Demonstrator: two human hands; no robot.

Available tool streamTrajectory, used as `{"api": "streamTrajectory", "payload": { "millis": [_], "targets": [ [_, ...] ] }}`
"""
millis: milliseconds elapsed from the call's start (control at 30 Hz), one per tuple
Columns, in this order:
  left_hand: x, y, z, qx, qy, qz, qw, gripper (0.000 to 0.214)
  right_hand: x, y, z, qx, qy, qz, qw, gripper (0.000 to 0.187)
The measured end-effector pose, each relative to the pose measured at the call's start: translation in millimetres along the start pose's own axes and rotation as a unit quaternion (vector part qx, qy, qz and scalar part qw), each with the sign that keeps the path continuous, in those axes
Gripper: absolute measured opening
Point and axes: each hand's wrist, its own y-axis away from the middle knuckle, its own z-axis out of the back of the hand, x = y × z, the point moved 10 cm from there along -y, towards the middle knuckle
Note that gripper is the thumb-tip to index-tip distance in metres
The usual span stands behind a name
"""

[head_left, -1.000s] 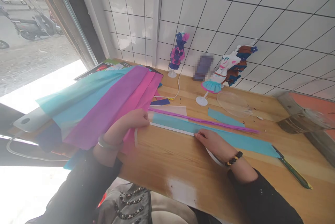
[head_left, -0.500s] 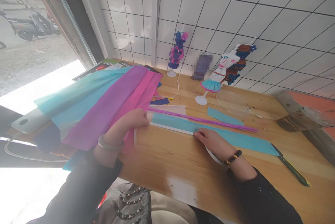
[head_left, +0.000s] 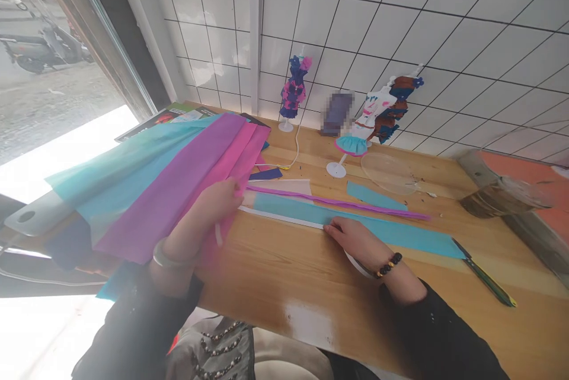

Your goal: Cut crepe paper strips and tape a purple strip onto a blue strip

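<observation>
A long light-blue strip of paper or thin cloth [head_left: 404, 236] lies across the table. A narrow white tape [head_left: 280, 217] runs along its near edge. My right hand [head_left: 355, 238] pinches that tape at the strip's edge near the middle, and a loose length of the tape curves out below the wrist. At the strip's left end, my left hand [head_left: 220, 202] is closed, slightly blurred, with a short white tail hanging beneath it. A thin purple strip [head_left: 355, 205] lies just beyond the blue one.
Purple, pink and blue sheets [head_left: 178, 172] are heaped at left. Scissors [head_left: 489, 282] lie at the blue strip's right end. Small dressed mannequins [head_left: 293, 92] stand by the tiled wall, near a clear plastic disc [head_left: 386, 172]. A clear container [head_left: 493, 196] is at far right.
My left hand has shifted a little left, away from the blue strip's end, with the white tail moving along. My right hand stays at about the same spot on the strip.
</observation>
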Motion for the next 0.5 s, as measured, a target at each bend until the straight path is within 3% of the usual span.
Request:
{"api": "streamTrajectory", "payload": {
  "millis": [67,133,267,500],
  "targets": [
    [-16,6,14.6,-0.071,0.004,-0.038,0.997,0.024,0,0,0,0.001,0.0,-0.002,1.0,0.028],
    [-40,13,12.8,-0.086,0.033,-0.108,0.99,0.023,1,1,1,0.001,-0.007,-0.004,1.0,0.028],
    [-88,29,-27.4,0.001,0.047,-0.256,0.966,0.02,1,2,3,-0.003,-0.017,-0.008,1.0,0.03],
    [-127,46,-62.8,-0.023,-0.056,-0.385,0.921,0.023,-3,-5,-1,0.013,-0.04,0.01,0.999,0.032]
  ]
}}
